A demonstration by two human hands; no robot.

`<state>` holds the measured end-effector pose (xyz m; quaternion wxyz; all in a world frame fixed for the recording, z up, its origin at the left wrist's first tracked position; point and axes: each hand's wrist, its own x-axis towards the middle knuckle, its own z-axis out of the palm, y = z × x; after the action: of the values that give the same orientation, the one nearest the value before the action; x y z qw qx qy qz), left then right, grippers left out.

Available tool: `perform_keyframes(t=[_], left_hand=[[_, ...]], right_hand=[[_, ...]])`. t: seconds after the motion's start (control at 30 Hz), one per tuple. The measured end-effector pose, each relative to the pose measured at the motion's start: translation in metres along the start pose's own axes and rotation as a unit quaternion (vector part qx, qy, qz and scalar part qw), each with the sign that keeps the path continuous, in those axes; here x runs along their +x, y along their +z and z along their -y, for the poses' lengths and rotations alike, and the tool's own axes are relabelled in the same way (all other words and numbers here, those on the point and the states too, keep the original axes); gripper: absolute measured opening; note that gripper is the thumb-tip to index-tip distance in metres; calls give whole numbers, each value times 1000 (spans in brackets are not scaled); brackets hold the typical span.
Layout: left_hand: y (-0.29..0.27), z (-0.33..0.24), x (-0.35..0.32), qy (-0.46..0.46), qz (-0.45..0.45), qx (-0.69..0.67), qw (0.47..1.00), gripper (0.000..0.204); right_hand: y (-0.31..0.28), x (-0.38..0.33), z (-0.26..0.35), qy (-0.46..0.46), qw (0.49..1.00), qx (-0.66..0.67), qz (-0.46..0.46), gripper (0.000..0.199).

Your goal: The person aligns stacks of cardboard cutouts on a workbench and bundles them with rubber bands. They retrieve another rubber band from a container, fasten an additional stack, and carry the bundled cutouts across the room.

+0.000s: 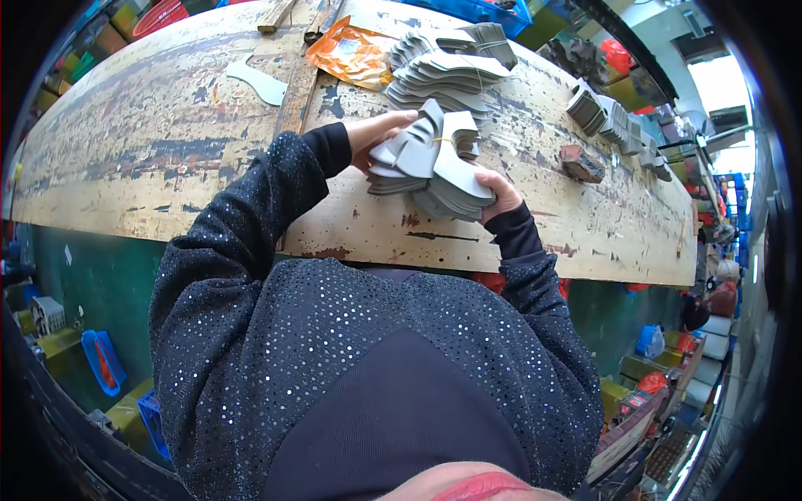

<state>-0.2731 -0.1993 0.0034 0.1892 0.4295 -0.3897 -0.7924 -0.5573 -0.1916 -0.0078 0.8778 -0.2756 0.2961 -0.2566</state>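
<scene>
Two bare hands hold a thick bundle of pale grey-white, curved flat pieces (461, 174), perhaps card or thin sheet, near the middle of the frame above the worn table. The left hand (378, 138) is partly open along the bundle's left side, fingers reaching over its upper edge; its underside grip is hidden. The right hand (501, 194) is curled about the lower right end, thumb on top. What looks like a thin yellowish band (442, 140) crosses the middle. The bundle is probably moderately heavy and fairly stiff as a block — single sheets should flex, slide and crease at the narrow tips — so the surest hold seems to be both broad ends, squeezed through the full thickness. Just above lie more stacked grey curved pieces (443, 77), beside an orange-and-white plastic packet (351, 55). One loose pale curved piece (257, 82) lies at upper left, past a brown wooden strip (296, 100); a rough reddish-brown block (582, 164) and a row of grey bundles (616, 123) sit at upper right — all on the scuffed, cream-coloured wooden table (125, 159).
</scene>
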Motion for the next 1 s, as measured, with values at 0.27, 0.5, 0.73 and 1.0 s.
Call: perform_keyframes(t=[0.27,0.5,0.73,1.0], left_hand=[[-12,23,11,-10,60,-128,990,70],[6,34,3,79,80,-165,980,64],[-5,34,-15,92,87,25,992,72],[14,42,-36,170,-55,120,977,76]], right_hand=[[3,2,-4,-8,997,-61,36,92],[-5,14,-5,-31,993,-82,84,98],[22,27,15,1,945,-302,125,102],[57,39,4,9,929,-339,151,78]])
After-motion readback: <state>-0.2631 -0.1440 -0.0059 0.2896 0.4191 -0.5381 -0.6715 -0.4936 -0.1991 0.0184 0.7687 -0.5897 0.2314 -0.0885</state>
